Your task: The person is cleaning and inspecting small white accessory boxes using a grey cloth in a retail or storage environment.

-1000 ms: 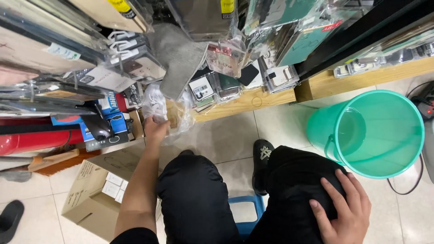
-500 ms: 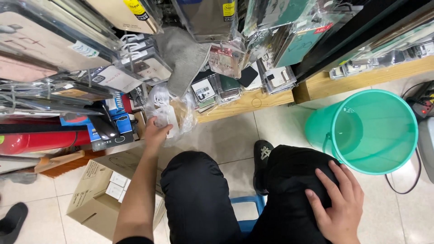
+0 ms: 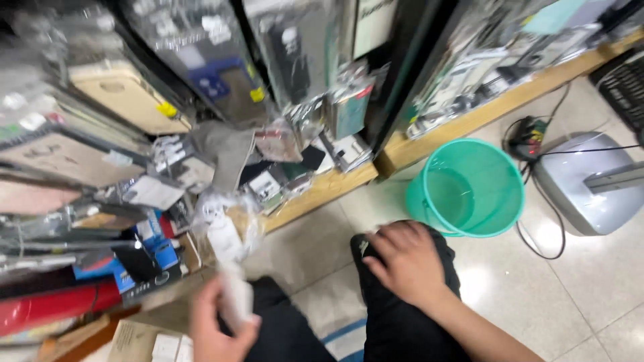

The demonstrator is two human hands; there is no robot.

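Note:
My left hand (image 3: 216, 328) is low at the bottom left, closed around a small white item in clear plastic wrap (image 3: 228, 258), blurred by motion. The wrap trails up toward the low wooden shelf edge (image 3: 315, 194). My right hand (image 3: 402, 261) rests flat with spread fingers on my right knee in black trousers (image 3: 396, 322). Packaged phone cases (image 3: 127, 100) hang and lean in dense rows above and to the left of my left hand.
A green plastic bucket (image 3: 500, 201) stands on the tiled floor right of my knee. A grey appliance with black cables (image 3: 583, 188) lies at the far right. A cardboard box (image 3: 141, 342) sits at the bottom left. A red tube (image 3: 47, 308) lies beside it.
My left hand has pulled back from the shelf toward me with the wrapped item. My right hand has slid up onto the knee. The view has tilted upward and to the right.

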